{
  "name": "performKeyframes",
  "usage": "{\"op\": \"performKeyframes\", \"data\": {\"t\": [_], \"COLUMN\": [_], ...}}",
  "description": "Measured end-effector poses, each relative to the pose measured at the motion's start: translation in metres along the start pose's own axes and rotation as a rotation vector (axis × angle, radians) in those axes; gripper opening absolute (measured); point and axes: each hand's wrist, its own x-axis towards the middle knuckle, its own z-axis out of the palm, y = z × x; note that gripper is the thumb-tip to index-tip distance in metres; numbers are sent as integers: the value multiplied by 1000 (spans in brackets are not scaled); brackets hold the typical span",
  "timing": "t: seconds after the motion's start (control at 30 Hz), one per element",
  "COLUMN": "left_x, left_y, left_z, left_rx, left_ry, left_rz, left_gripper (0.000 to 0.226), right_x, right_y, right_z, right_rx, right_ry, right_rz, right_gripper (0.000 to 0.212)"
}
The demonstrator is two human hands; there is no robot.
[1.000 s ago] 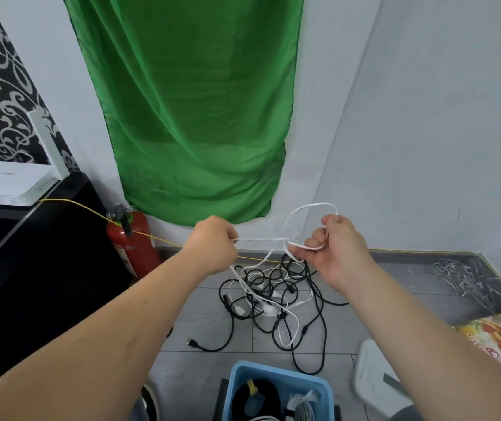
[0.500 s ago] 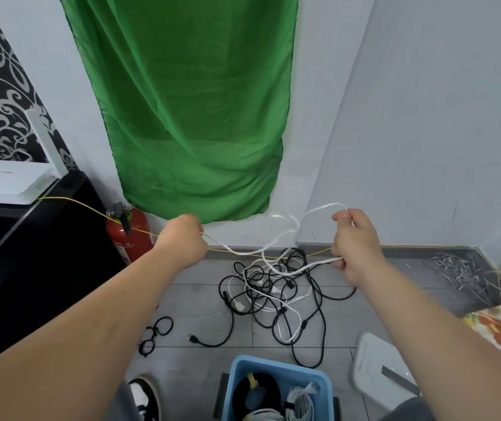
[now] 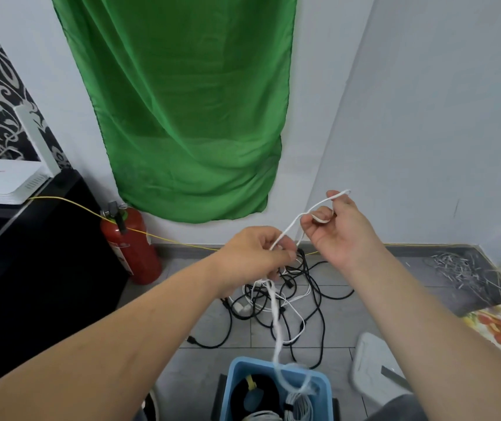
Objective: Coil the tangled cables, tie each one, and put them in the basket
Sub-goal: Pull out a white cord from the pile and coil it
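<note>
Two hands on one white cable (image 3: pixel 291 226) right now, held up in the air over the floor, a bit beyond the blue basket (image 3: pixel 237 372). The left hand (image 3: pixel 255 256) has its fingers curled round the cable low down; I can't tell how many turns are bunched in that fist. The right hand (image 3: pixel 346 235), up and to the right, pinches a small loop between thumb and curled fingers. A loose tail hangs blurry from under the left hand and its end dangles over the near basket. That basket already has a black coil (image 3: pixel 243 393) with a yellow tie and a white coil (image 3: pixel 299 405) in it. The rest of the tangle (image 3: pixel 313 299), black and white leads, sits on the grey tiles farther out, below the hands.

My take on doing this bit well: it looks like the coiling stage, not tying yet.
- Make every loop the same size, and lay each one into the left fist beside the one before rather than crossing over it.
- Let the cable roll a little between the right fingertips as it comes in, so it doesn't kink into figure eights.
- Watch that swinging tail. It could snag on the coils in the basket or drag a black lead up from the pile, and from here I can't tell if it's fully free of the tangle.
- Leave enough tail to wrap round the bundle.
</note>
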Motion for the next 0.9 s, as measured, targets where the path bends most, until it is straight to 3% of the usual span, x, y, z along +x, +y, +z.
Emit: {"op": "performKeyframes", "data": {"t": [0.13,0.33,0.47,0.5,0.57,0.63,0.7,0.77,0.83,0.9], "left_x": [3,-2,-2,-2,-3,-3,-5,-5,-6,-4], "left_y": [-19,-23,-16,-13,-6,-1,3,6,13,19], "left_z": [-7,-17,-8,-5,0,4,9,10,8,2], "left_rx": [313,734,531,492,454,448,459,446,391,218], "left_ry": [-141,-334,-184,-152,-125,-106,-94,-88,-94,-111], "left_rz": [-67,-151,-55,-28,9,28,53,62,21,7], "left_gripper": [19,31,30,29,25,26,31,28,25,15], "right_x": [9,16,9,8,4,-5,-19,-32,-34,-34], "right_y": [-16,-44,-43,-37,-25,-15,-8,1,6,2], "right_z": [-18,-57,-59,-57,-53,-45,-36,-30,-27,-24], "right_rx": [22,67,-388,-514,-780,-1143,-1339,-1406,-1513,-1526], "right_ry": [129,262,334,344,368,228,-164,-466,-569,-537], "right_rz": [-39,-116,-5,48,49,-197,-456,-416,-432,-438], "right_gripper": [12,28,24,31,67,68,42,22,27,33]}}
